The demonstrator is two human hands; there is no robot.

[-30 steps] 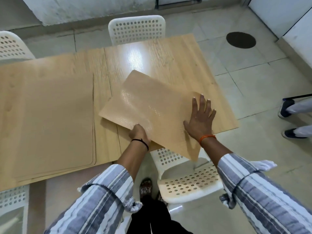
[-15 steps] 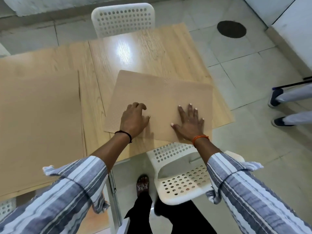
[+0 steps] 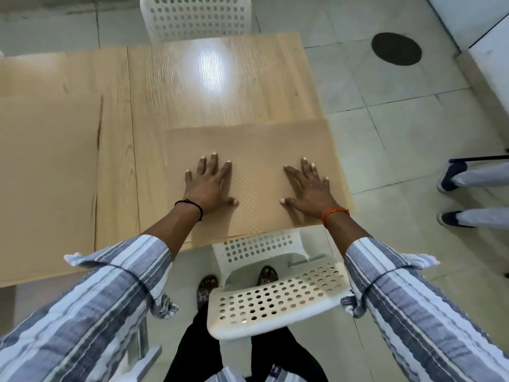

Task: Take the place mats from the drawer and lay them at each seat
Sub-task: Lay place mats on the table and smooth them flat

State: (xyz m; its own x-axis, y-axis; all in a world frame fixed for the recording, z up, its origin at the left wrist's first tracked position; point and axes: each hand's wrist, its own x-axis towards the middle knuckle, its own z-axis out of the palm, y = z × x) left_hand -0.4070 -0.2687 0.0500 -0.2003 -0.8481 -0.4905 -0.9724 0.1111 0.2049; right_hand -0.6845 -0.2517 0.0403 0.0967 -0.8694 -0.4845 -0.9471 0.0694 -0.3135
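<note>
Smoothing a place mat at the near seat.
Straight fingers (image 3: pixel 213 164) of the left hand (image 3: pixel 210 184) and right hand (image 3: pixel 309 188) are pressing the place mat (image 3: pixel 256 150) flat, gripping nothing, at the desk (image 3: pixel 220 86) edge; next, probably fetching from the stack (image 3: pixel 46 172).

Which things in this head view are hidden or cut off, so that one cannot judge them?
- Mat stack: cut by the left edge; blur hides the count.
- Far chair: top cut by the upper edge, seat behind the table.
- Near mat: parts under the left hand and right hand.
- Drawer: not in view.
</note>
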